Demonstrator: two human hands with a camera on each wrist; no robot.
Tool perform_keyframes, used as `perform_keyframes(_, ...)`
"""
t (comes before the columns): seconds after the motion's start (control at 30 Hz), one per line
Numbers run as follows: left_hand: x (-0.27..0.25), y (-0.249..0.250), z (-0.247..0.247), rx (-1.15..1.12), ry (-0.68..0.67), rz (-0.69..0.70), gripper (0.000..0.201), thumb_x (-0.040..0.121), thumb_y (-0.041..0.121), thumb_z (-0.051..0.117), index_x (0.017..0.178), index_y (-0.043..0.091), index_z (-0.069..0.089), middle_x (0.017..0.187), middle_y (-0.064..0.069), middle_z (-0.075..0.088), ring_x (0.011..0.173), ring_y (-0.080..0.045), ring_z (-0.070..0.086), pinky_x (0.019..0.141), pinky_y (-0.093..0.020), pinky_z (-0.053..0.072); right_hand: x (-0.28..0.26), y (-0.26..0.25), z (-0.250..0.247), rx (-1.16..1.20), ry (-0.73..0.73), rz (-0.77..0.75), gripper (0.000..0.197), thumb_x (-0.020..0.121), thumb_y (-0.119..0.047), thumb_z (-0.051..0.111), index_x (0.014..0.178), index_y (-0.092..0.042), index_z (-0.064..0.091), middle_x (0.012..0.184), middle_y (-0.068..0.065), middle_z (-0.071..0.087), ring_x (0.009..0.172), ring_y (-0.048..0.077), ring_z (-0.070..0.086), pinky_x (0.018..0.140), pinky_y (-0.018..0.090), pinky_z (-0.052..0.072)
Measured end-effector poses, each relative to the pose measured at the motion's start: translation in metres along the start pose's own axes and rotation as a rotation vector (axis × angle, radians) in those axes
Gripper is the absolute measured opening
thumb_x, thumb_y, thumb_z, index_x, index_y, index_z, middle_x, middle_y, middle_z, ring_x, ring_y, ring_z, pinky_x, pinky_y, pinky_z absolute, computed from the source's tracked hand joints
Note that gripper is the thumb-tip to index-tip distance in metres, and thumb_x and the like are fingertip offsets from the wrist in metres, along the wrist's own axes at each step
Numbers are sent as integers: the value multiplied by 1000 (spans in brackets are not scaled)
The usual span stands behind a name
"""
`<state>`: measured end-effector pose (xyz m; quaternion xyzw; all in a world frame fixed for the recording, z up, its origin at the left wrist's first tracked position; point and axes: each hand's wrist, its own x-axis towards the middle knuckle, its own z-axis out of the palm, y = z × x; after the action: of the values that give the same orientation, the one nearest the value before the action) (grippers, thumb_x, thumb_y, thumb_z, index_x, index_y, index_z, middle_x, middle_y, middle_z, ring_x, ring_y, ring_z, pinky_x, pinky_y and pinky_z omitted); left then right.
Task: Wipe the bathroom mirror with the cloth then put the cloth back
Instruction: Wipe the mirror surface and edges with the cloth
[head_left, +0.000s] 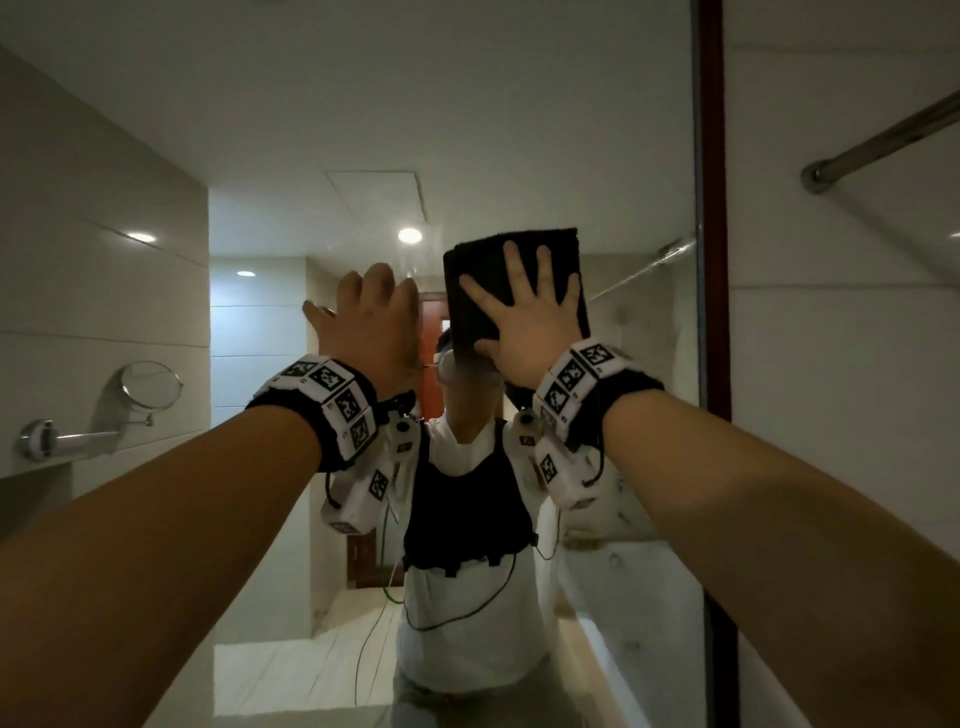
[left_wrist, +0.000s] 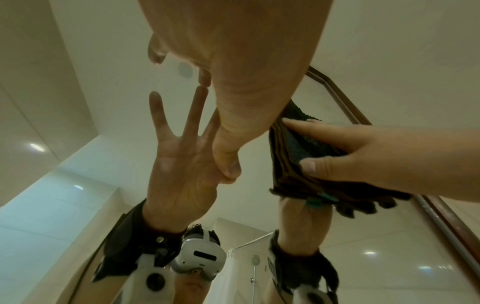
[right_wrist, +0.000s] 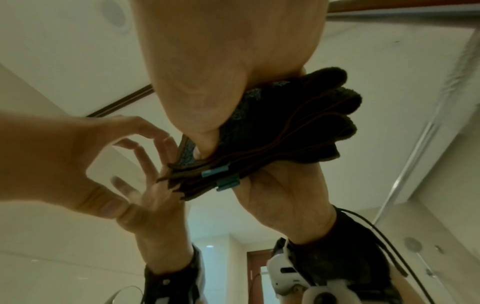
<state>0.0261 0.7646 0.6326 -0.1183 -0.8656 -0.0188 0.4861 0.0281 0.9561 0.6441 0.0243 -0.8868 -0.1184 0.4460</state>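
Note:
The large bathroom mirror fills the wall ahead, with a dark red frame along its right side. A folded dark cloth lies flat against the glass at head height. My right hand presses it there with fingers spread and straight. The wrist views show the cloth as several folded layers with a teal tag. My left hand is raised just left of the cloth, open, its fingertips touching the glass. It holds nothing.
A round swivel mirror and a chrome holder stick out from the tiled wall at the left. A metal rail is fixed to the wall right of the frame. My reflection fills the glass below the hands.

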Motion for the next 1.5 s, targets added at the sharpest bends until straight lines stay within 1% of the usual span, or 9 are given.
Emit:
perform_keyframes(0.27,-4,6,-10,43,-58,-19,100,65,41,84,146,24,28,148,-4,24,140,-34,22,101,-68,30,-30,58,12,47,-16,61,84,92,-59,51,149,-53,-10,161,4,-28,146,42,-22,114,70,2)
perform_keyframes(0.5,-1,16,-14,-44,-23,-77,70,75,42,72,137,25,43,148,-4,33,139,-34,29,100,-63,34,-61,122,23,84,-24,130,84,92,-58,52,149,-53,-10,160,3,-28,146,40,-22,116,67,-1)
perform_keyframes(0.63,4,25,-16,-52,38,-113,48,85,30,60,129,15,49,136,-11,41,128,-40,38,98,-60,34,-68,129,22,62,-26,106,84,92,-51,56,153,-48,-3,162,7,-24,147,42,-17,116,65,-1)
perform_keyframes(0.8,8,29,-15,20,-8,-118,57,77,27,67,127,11,44,132,-16,39,121,-44,40,96,-59,36,-66,118,19,34,83,182,69,97,-44,46,156,-29,12,165,11,0,149,42,2,119,61,3)
perform_keyframes(0.9,8,29,-15,14,26,-117,58,75,30,70,125,11,46,130,-16,41,118,-45,42,95,-59,37,-66,117,20,73,136,210,67,98,-34,47,156,-22,16,165,9,8,148,39,10,118,56,15)
perform_keyframes(1.03,10,30,-14,2,39,-102,55,77,30,67,125,9,47,127,-18,41,113,-46,44,92,-58,39,-67,111,21,97,164,268,70,97,-27,54,156,-23,18,163,19,0,147,42,10,114,53,29)
perform_keyframes(1.17,11,28,-14,5,38,-107,54,78,34,65,124,11,48,128,-18,41,113,-48,44,92,-59,39,-67,105,18,27,112,343,72,98,-38,52,157,-27,12,159,28,6,145,45,13,110,52,33)
perform_keyframes(1.33,9,26,-16,3,9,-101,56,77,30,66,126,13,45,129,-16,39,114,-45,42,93,-58,38,-68,98,27,140,12,405,84,97,-45,53,156,-33,-5,160,25,-13,148,43,-6,116,59,20)
perform_keyframes(1.5,12,18,-14,13,50,-63,61,72,40,72,125,23,45,124,-10,44,109,-42,47,89,-55,40,-60,108,24,219,17,359,84,96,-44,54,156,-36,-4,160,22,-19,148,42,-12,118,63,12)
